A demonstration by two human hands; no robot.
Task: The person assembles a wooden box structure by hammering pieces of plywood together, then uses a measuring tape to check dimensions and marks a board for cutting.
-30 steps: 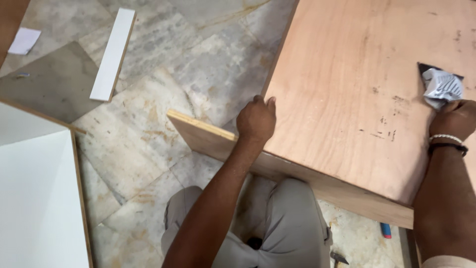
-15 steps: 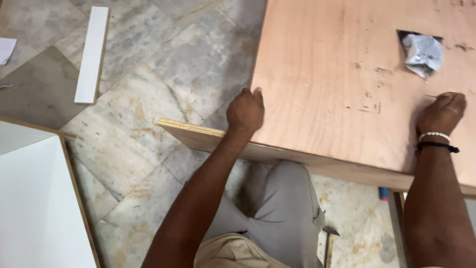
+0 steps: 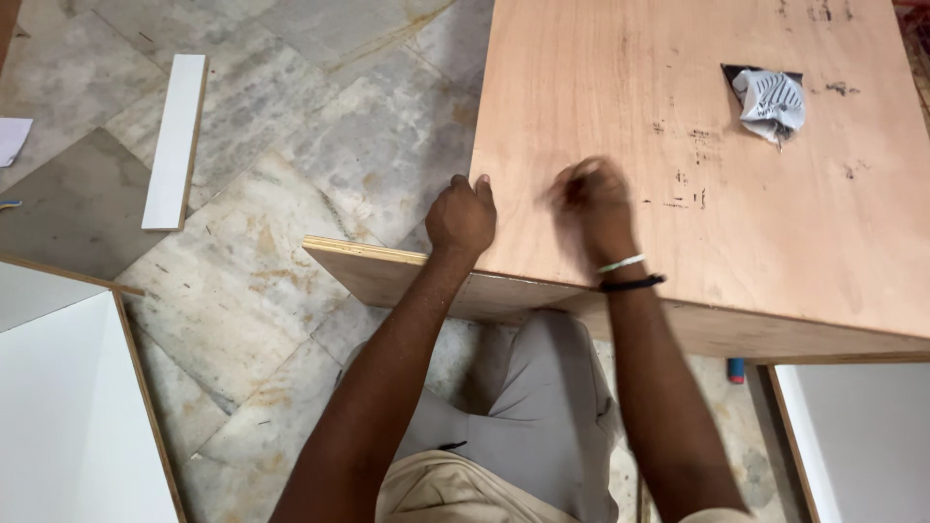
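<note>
So the left hand (image 3: 461, 215) is clenched over the near-left edge of the big plywood panel (image 3: 697, 165), which lies flat in front of the person, raised off the stone floor (image 3: 291, 145). The right hand (image 3: 593, 199) rests on the panel's top, but it's blurred, so I can't tell if it's closed or loose. My take: to steady a board like this, keep the left grip firm on the edge and press the right palm flat. A crumpled bit of sandpaper (image 3: 770, 97) sits well apart at the far right. Compared with half a second back, the right hand has slid leftward, much closer to the left one.
</note>
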